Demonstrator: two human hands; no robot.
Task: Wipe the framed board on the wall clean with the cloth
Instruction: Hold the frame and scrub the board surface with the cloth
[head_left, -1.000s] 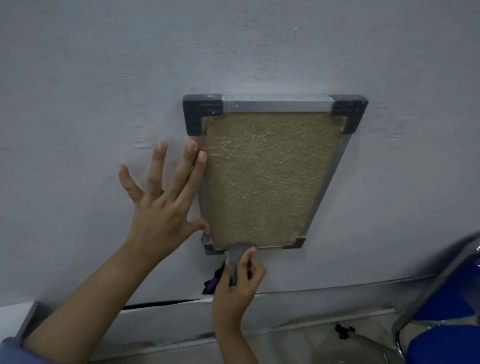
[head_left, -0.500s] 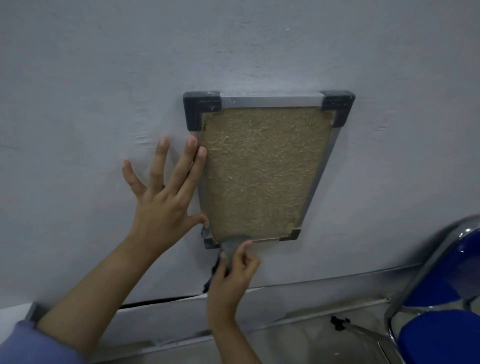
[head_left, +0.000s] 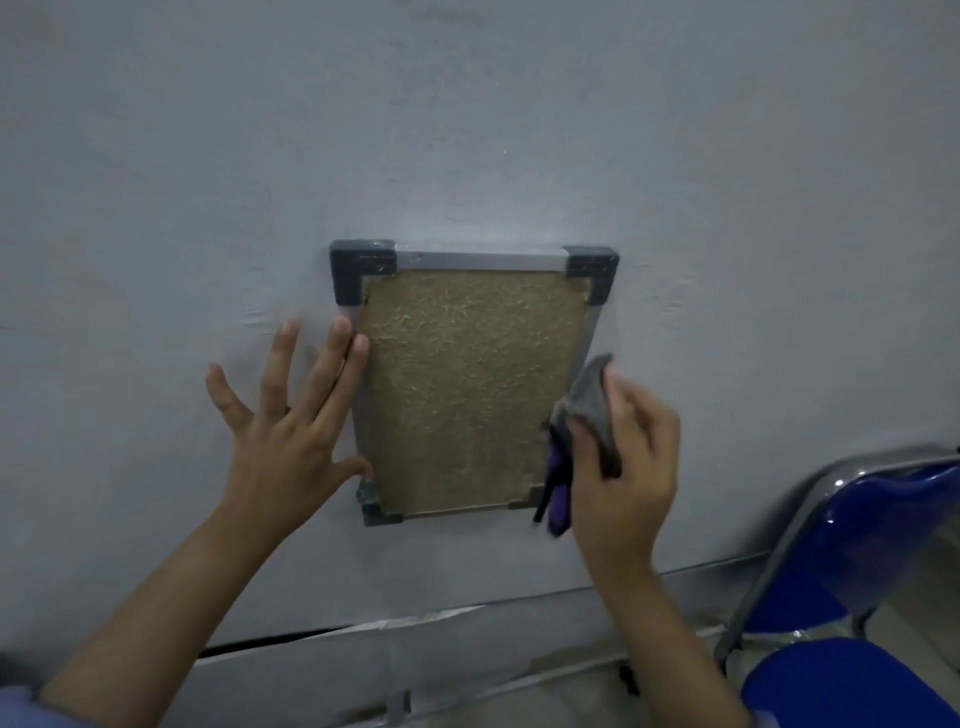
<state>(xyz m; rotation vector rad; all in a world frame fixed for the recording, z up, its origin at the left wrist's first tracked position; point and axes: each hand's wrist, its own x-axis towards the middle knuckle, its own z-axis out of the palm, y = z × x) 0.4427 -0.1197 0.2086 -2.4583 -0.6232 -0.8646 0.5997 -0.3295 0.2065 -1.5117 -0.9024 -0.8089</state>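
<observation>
The pale grey painted wall (head_left: 467, 130) fills most of the view; its surface is matt and slightly uneven, under even, diffuse light. Along its base runs a light grey skirting strip (head_left: 415, 660), with a dark gap above it at the left. At lower right stands a blue padded chair with a chromed tubular metal frame (head_left: 857, 571), near the wall.

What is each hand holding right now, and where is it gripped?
The right hand grips the grey cloth bunched around its middle. The left hand holds nothing, lying flat beside the framed board.
</observation>
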